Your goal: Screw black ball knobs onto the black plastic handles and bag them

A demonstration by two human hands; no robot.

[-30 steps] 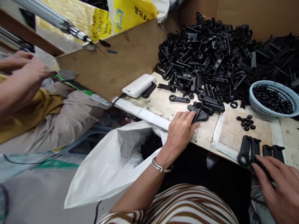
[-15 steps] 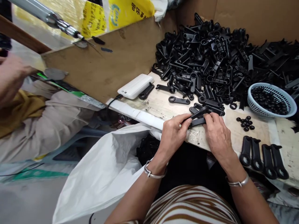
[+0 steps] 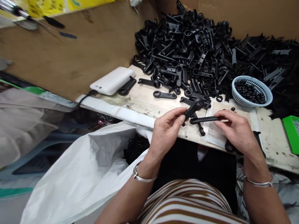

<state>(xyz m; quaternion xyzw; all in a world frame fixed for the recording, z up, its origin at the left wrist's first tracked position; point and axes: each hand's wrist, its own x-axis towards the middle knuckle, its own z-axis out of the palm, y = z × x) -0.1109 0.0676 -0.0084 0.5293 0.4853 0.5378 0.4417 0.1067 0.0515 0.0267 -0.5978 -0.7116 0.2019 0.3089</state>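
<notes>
L hand (image 3: 164, 129) pinches a blk lever (image 3: 193, 109), R hand (image 3: 238, 129) a 2nd lever (image 3: 205, 119), each near-closed on outer end so inner ends are free, tho contact w/ table (image 3: 142, 98) unclear

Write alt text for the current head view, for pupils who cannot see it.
A left hand holds one black part, a right hand another black part, over a worktable. Beyond lie a large pile of black parts and a blue basket of small black pieces.

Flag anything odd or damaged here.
The pale, flat worktop is spotted with dark marks near the green plastic tray, so it looks stained or worn. The black plastic lever in the left hand shows no obvious damage.
</notes>
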